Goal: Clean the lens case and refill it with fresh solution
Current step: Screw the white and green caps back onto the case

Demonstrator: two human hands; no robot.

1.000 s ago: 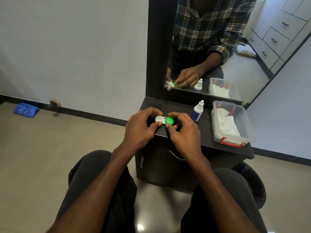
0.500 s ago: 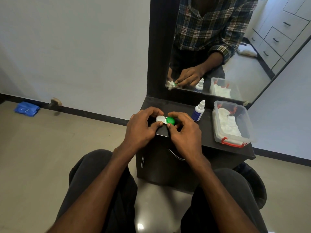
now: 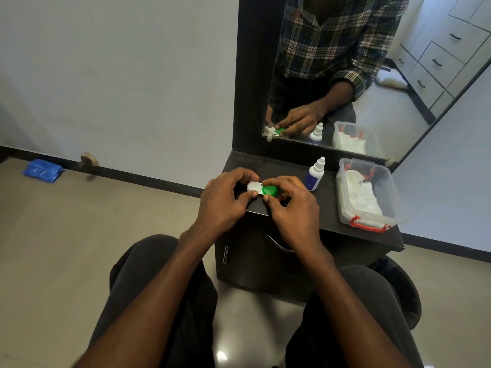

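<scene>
Gripping the lens case [image 3: 261, 189] at the dark surface [image 3: 329, 205] front edge: left hand [image 3: 225, 200] fingers pinch the white cap, right hand [image 3: 289, 205] fingers curl round the green cap [image 3: 269, 191]. Steady w/ left, twist slowly w/ right. Solution bottle [image 3: 314, 175] stands just right of the case.

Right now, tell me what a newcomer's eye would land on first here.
First, the two hands meeting at the dark cabinet's front edge: the left hand holds the lens case by its white cap, the right hand pinches its green cap. To their right stand a small dropper bottle and a clear tub of white cloths.
</scene>
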